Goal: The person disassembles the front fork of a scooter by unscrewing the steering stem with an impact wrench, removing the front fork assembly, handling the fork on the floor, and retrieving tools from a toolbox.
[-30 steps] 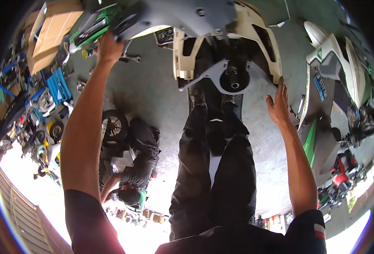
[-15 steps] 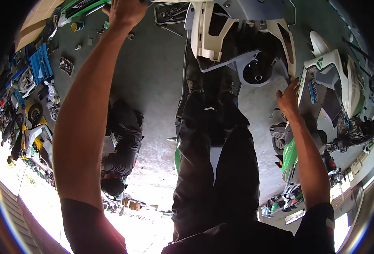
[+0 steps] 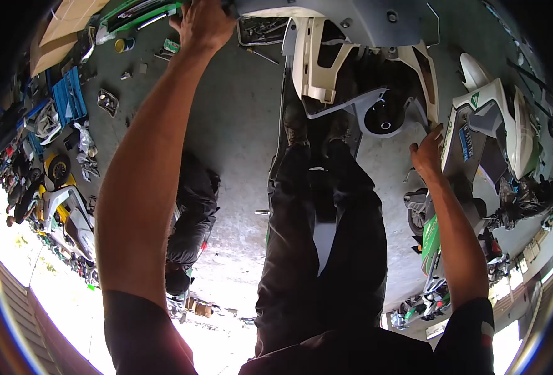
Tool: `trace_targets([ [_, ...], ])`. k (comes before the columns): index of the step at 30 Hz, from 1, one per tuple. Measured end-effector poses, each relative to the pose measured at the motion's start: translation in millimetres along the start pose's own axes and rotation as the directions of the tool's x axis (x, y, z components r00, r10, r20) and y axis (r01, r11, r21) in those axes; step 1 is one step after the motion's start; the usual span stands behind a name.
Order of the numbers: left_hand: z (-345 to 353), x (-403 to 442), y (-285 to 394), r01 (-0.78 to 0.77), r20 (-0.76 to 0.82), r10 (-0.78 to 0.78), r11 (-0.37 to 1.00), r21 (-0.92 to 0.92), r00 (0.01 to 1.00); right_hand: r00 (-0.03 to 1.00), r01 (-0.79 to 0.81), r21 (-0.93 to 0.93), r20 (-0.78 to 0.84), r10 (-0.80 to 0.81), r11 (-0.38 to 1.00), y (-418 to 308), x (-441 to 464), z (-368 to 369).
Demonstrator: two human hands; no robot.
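Both arms reach forward over a scooter's front. My left hand (image 3: pixel 204 26) is at the top edge, beside the left end of a grey scooter panel (image 3: pixel 364 22); its thumb side shows but its fingertips are hidden, so I cannot tell what it grips. Beneath the grey panel are a cream inner frame (image 3: pixel 314 75) and a lighter grey curved piece with a round opening (image 3: pixel 376 131). My right hand (image 3: pixel 426 156) is by the lower right tip of the cream frame, thumb spread from the fingers. Those fingers seem to touch the tip.
A co-worker in dark clothes (image 3: pixel 192 219) is low on the left. A tool tray (image 3: pixel 264 31) lies near my left hand. On the right stand white body panels (image 3: pixel 476 100) and a green scooter (image 3: pixel 431 240). Blue crates (image 3: pixel 69 94) and parts line the left.
The whole view has shifted slightly right and down, showing more of the grey panel at the top. Both hands keep much the same places against the scooter.
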State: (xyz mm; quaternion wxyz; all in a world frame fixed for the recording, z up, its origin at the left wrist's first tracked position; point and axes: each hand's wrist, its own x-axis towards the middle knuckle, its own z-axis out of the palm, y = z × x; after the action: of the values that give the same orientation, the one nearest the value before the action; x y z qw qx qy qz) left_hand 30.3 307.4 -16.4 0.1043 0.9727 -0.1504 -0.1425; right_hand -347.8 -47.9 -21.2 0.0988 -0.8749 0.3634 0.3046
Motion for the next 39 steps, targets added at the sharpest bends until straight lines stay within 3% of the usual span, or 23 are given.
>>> trace_targets([
  [3,0.4,-1.8,3.7,-0.035,-0.103,0.053,0.985,0.171,0.993,1.0,0.011,0.01,-0.028,-0.01,1.0,2.4,-0.5,3.7],
  [7,-0.7,1.9,5.0,0.004,-0.036,0.005,0.969,0.248,0.999,0.999,-0.01,0.019,-0.041,0.011,1.0,2.7,-0.2,6.5],
  [11,8.2,5.5,-7.4,-0.026,-0.053,0.037,0.978,0.209,0.998,1.0,-0.031,0.072,0.0,0.031,0.997,-1.6,-4.2,-6.2],
  [15,7.0,11.4,-12.3,0.05,0.008,-0.053,0.976,0.213,0.999,0.999,-0.047,0.12,0.02,0.045,0.992,-5.7,-7.7,-18.1],
  [22,14.2,30.1,-45.2,0.006,-0.003,-0.006,0.982,0.19,1.0,0.996,-0.084,0.194,-0.019,0.09,0.977,-3.8,-9.2,-5.7],
  [24,16.8,37.7,-62.4,-0.143,-0.026,0.147,0.981,0.131,0.989,0.989,-0.114,0.221,-0.067,0.131,0.969,-5.7,-7.5,-2.6],
  [26,-2.0,39.8,-46.1,-0.218,0.096,0.219,0.976,-0.028,0.971,0.987,-0.112,0.262,-0.081,0.138,0.959,-6.4,-7.8,-2.8],
  [31,-15.7,60.7,-66.0,-0.387,0.2,0.384,0.922,-0.024,0.901,0.961,-0.149,0.479,-0.137,0.242,0.865,-12.8,-16.2,-8.1],
  [32,-10.8,73.9,-78.5,-0.402,0.237,0.393,0.915,-0.01,0.888,0.938,-0.103,0.501,-0.238,0.251,0.859,-14.3,-14.7,-1.8],
  [34,-9.9,82.9,-64.5,-0.369,0.278,0.514,0.82,-0.438,0.811,0.862,-0.02,0.517,-0.424,0.277,0.856,-16.3,-18.3,27.2],
  [35,-11.3,84.1,-62.8,-0.281,0.322,0.54,0.757,-0.59,0.778,0.751,0.009,0.527,-0.564,0.342,0.85,-18.6,-22.8,47.8],
  [36,-15.4,85.2,-60.1,-0.274,0.36,0.516,0.793,-0.544,0.777,0.642,0.055,0.518,-0.674,0.367,0.854,-22.7,-31.4,66.1],
  [37,-20.3,84.8,-64.8,-0.232,0.41,0.451,0.845,-0.482,0.793,0.676,0.218,0.843,-0.494,0.546,0.492,-36.6,-61.0,69.4],
  [38,-9.9,88.5,-84.4,-0.293,0.375,0.463,0.855,-0.427,0.803,0.624,0.414,0.881,-0.458,0.634,0.229,-51.5,-91.0,86.8],
  [39,-1.6,99.1,-95.8,-0.377,0.328,0.5,0.849,-0.372,0.802,0.569,0.357,0.902,-0.417,0.709,0.244,-61.5,-124.0,101.0],
])
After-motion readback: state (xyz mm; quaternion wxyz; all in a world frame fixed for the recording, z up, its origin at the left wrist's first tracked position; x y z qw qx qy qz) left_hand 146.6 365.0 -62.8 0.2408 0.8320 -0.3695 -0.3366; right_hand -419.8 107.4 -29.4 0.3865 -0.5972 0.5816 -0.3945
